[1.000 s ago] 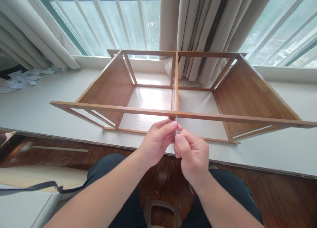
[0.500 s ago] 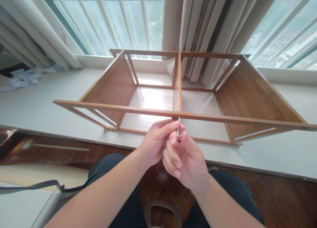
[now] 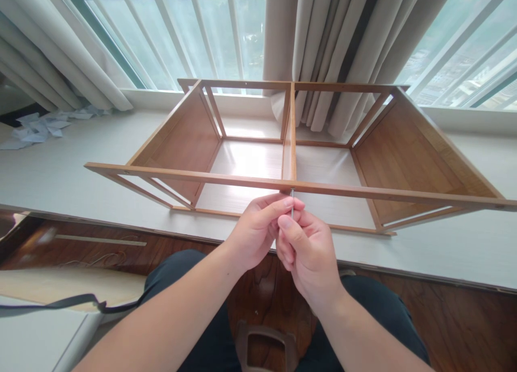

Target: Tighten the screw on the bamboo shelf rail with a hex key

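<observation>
A thin metal hex key stands nearly upright, its upper end at the underside of the wooden frame's front rail, below the middle divider. My left hand pinches its shaft between thumb and fingertips, just under the rail. Below and to the right, my right hand is closed around the key's lower, bent end, thumb pressed over it. The bend itself is hidden by my fingers. Wooden side panels close the frame at the left and right.
The frame rests on a pale window-seat surface. Paper scraps lie at its far left. Curtains and barred windows stand behind. Below are a brown stool, my knees and a dark wooden floor.
My right hand has turned, its fingers curling in and its thumb now over the key's bent end. My left hand keeps its pinch on the shaft. The frame stays in place.
</observation>
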A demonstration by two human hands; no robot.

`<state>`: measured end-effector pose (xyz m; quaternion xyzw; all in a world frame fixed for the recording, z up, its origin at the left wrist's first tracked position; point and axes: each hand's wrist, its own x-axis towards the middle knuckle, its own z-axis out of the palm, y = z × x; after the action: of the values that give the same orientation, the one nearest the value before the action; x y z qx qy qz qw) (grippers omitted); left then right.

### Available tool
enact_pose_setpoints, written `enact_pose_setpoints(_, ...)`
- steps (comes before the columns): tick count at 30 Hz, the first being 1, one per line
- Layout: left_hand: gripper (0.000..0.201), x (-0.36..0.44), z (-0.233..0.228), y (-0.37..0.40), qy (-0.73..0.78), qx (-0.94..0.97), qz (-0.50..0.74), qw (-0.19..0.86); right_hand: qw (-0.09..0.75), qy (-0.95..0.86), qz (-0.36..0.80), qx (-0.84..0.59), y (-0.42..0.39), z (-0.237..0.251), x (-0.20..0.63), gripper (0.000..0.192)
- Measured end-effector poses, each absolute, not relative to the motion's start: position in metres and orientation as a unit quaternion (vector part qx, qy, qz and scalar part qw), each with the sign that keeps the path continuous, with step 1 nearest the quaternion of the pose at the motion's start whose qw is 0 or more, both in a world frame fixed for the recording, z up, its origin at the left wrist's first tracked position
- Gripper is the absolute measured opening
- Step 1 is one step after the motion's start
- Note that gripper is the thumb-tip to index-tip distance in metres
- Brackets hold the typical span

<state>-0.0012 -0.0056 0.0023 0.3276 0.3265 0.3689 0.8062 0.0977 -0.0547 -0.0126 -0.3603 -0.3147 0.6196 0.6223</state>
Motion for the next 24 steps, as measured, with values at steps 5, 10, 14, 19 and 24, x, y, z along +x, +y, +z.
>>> enact_pose_setpoints(5, 0.026, -0.003, 0.0, -0.004, 0.299, 0.323, 0.354, 0.825, 0.611, -0.378, 0.554, -0.421, -0.061, -0.019, 0.101, 0.04)
enact_pose_setpoints(10, 0.021, -0.002, 0.001, -0.004, 0.306, 0.303, 0.386, 0.816, 0.593, -0.516, 0.353, -0.508, -0.061, -0.018, 0.108, 0.033)
enact_pose_setpoints(14, 0.02, 0.0, 0.004, -0.005, 0.298, 0.294, 0.397, 0.817, 0.581, -0.576, 0.206, -0.536, -0.058, -0.013, 0.113, 0.036)
enact_pose_setpoints(19, 0.02, 0.0, 0.004, -0.004, 0.292, 0.302, 0.392, 0.818, 0.569, -0.616, 0.122, -0.531, -0.055, -0.013, 0.116, 0.039)
enact_pose_setpoints(24, 0.019, 0.0, 0.003, -0.004, 0.284, 0.306, 0.392, 0.82, 0.559, -0.637, 0.071, -0.526, -0.053, -0.015, 0.117, 0.04)
